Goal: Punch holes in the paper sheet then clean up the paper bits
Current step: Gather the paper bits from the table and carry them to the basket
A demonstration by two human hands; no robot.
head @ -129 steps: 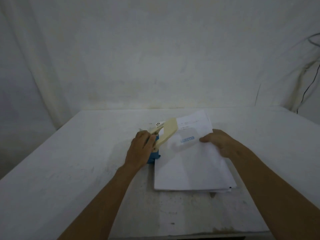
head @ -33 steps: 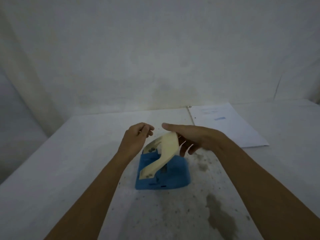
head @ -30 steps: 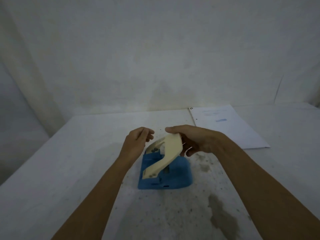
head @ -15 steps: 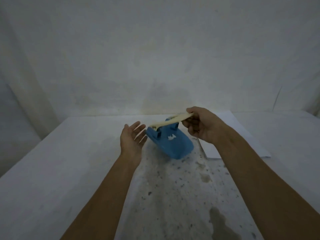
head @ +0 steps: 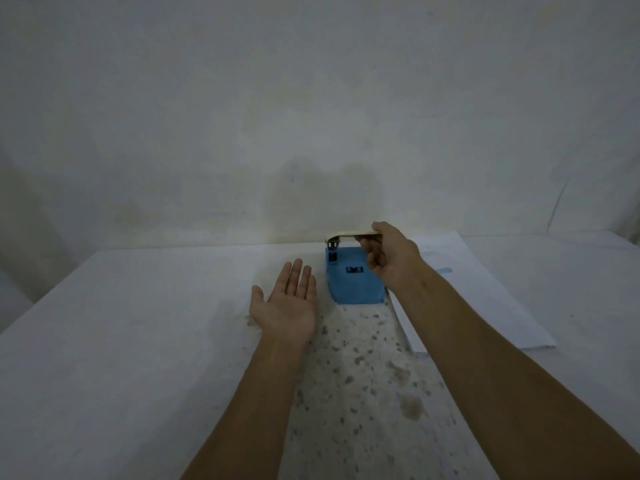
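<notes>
A blue hole punch with a cream lever is held tipped up, its blue base facing me, at the middle of the table. My right hand grips the cream lever at its top. My left hand lies flat, palm up and fingers spread, just left of the punch and slightly nearer to me, holding nothing. The white paper sheet lies on the table at the right, partly hidden under my right forearm. I cannot make out loose paper bits on the speckled tabletop.
The table is white with a worn, dark-speckled strip running toward me between my arms. A pale wall stands right behind the table's far edge. A thin cable hangs on the wall at the far right.
My right hand has lifted the punch by its lever and carried it farther back, tipping the base toward me. My left hand has let go and turned flat, palm up.
</notes>
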